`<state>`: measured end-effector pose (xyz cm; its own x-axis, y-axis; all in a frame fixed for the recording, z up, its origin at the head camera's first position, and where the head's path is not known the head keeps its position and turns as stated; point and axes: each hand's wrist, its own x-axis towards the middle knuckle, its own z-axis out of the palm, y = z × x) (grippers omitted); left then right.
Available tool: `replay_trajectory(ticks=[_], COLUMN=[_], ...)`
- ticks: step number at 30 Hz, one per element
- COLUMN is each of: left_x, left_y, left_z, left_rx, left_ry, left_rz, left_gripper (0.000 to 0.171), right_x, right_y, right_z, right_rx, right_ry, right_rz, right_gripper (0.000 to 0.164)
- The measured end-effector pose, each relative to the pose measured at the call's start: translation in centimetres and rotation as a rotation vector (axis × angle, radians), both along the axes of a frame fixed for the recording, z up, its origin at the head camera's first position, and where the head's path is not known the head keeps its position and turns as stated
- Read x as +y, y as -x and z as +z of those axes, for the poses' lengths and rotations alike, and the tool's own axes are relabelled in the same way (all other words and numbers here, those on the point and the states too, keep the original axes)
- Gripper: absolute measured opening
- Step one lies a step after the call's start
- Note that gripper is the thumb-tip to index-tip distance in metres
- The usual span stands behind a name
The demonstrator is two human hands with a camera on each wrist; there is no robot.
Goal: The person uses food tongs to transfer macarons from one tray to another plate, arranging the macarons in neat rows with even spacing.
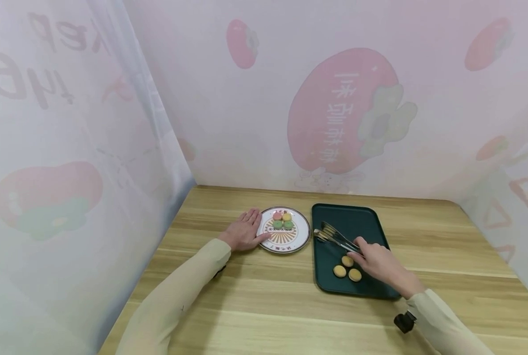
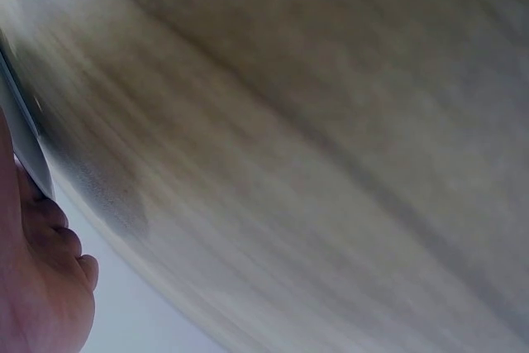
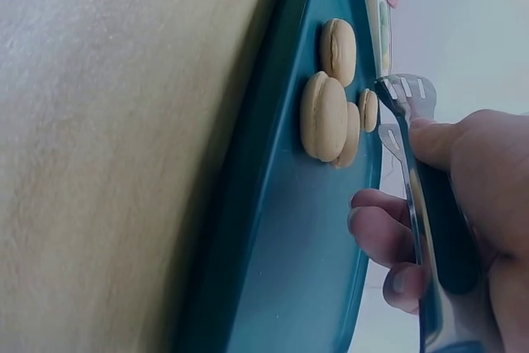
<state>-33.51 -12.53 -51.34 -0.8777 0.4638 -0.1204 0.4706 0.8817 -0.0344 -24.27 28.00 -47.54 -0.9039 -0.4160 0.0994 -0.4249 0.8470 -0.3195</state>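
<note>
My left hand [image 1: 245,231] rests at the left rim of a round white plate [image 1: 300,239], its fingers straight and the thumb over the rim. On the plate sit a pink macaron [image 1: 277,216], a yellow macaron [image 1: 286,217] and two green macarons [image 1: 277,224]. My right hand [image 1: 379,261] grips metal serving tongs [image 3: 446,229] with dark handles above a dark green tray [image 1: 357,217]. The tongs' slotted ends stand apart near the tray's left edge, close to a tan macaron [image 3: 369,111]. Whether they touch it I cannot tell. Three more tan macarons [image 1: 355,275] lie together below the tongs.
Plate and tray stand side by side on a wooden table [image 1: 264,301], a narrow strip of wood between them. Printed curtains [image 1: 255,113] hang behind the table and along its sides. In the left wrist view, blurred tabletop [image 2: 289,163] fills most of the picture.
</note>
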Motion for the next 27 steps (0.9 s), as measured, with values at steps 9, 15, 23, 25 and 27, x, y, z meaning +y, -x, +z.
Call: replay_trajectory(ticks=[9,15,23,25,27], left_x=[0.00,0.15,-0.17,-0.34,-0.40], left_y=[-0.05,-0.22,-0.45,-0.50,-0.60], left_z=[-0.15,-0.11,0.02,0.06,0.13], left_rx=[0.002,-0.011,-0.005,-0.007,-0.015], left_ry=[0.001,0.006,-0.003,-0.001,0.006], left_rz=[0.007,0.004,0.014,0.020,0.024], left_gripper=[0.095,0.093,0.093,0.094,0.094], right_x=[-0.01,0.04,-0.06,-0.16,-0.21], right_y=[-0.19,-0.43,-0.05,-0.08,-0.22], right_z=[0.15,-0.14,-0.33,-0.36,-0.42], right_rx=[-0.032,-0.030,-0.007,-0.023,-0.029], right_ry=[-0.015,-0.023,-0.013,-0.011,-0.007], right_rz=[-0.014,-0.019,-0.005,-0.010,-0.011], right_gripper=[0.025,0.025,0.023,0.024,0.024])
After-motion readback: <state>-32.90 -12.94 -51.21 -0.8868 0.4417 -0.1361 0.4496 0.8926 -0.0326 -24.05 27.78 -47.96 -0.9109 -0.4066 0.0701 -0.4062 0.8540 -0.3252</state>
